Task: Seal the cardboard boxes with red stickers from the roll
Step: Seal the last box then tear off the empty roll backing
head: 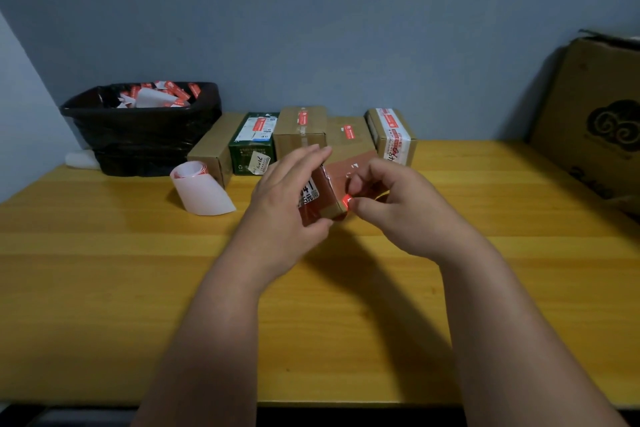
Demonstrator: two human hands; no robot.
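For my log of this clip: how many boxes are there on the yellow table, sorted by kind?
Plain brown cardboard boxes in the back row: 4
Green printed box in the back row: 1
Reddish-brown box gripped in both hands: 1
Large open cardboard carton at the right edge: 1
Total: 7

The scene is being lit dimly, with a dull, slightly yellow cast over the table [104, 270]. Light is being thrown from above and somewhat from the left: a soft shadow is being cast on the tabletop below and to the right of the hands, and another beside the big box [595, 114] at the right edge of the frame. The wall [311, 10] is being rendered darker toward the upper corners. No glare is being produced except a small bright red spot at the sticker [347, 199]. Straight lines are being bent near the frame edges by the wide lens. Fine print on the far boxes [301, 130] is being smeared by softness and compression.
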